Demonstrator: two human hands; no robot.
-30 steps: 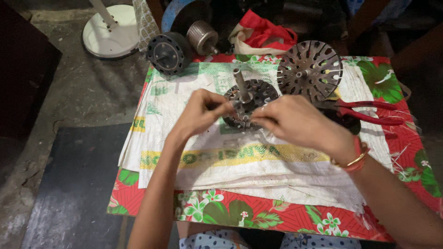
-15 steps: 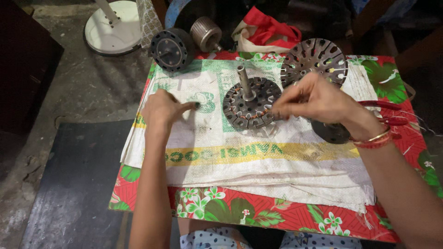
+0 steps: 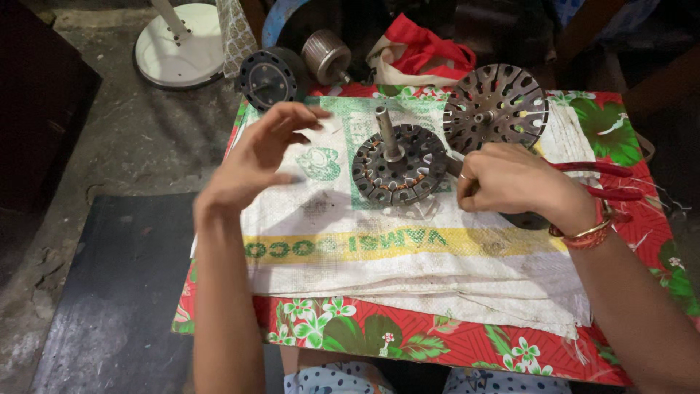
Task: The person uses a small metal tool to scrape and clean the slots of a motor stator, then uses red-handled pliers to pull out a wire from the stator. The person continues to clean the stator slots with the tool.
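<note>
Our left hand (image 3: 257,157) hovers above the white sack (image 3: 408,255), fingers spread and loose, grasping nothing; it is a little blurred. Our right hand (image 3: 510,182) is curled at the right edge of the stator (image 3: 399,166), fingertips pinched together close to its rim; we cannot tell what, if anything, they pinch. A bangle (image 3: 583,235) sits on that wrist. The stator, a round dark disc with copper showing in its slots and a steel shaft standing up from its centre, lies flat on the sack between our two hands, nearer the right one. Just behind the right hand a slotted metal disc (image 3: 496,109) leans up, close to the stator. Red-handled pliers (image 3: 598,182) lie to the right of the hand, partly hidden by it, and a dark round part (image 3: 526,219) shows below the wrist. The sack, with a yellow stripe and green print, covers most of the bench, over a red floral cloth (image 3: 408,343) that shows along the near and right edges. At the far edge stand a black round housing (image 3: 268,79) and a grey cylindrical rotor (image 3: 326,55), with a red-and-cream bag (image 3: 419,51) beside them. On the floor at far left is a white round base (image 3: 179,47), and a dark mat (image 3: 109,292) lies to the left of the bench.
</note>
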